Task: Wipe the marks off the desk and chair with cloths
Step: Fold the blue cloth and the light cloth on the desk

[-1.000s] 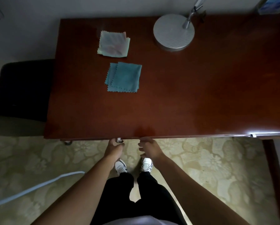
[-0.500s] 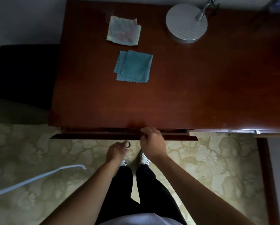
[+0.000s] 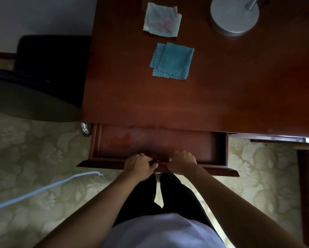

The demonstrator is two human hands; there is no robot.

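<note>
Drawer (image 3: 155, 142) now open, 2 hands gripping, 2 cloth piles

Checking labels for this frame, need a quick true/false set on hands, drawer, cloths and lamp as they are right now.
1. Both hands grip the front edge of the drawer. True: the left hand and right hand curl over it side by side.
2. The drawer is closed. False: it is pulled out, its bare inside showing.
3. Two cloths lie on the desk. True: the pale cloth lies farther from the person than the teal cloth.
4. One hand holds a cloth. False: both cloths lie untouched on the desk.
5. The lamp base stands left of the cloths. False: it stands to their right.
</note>
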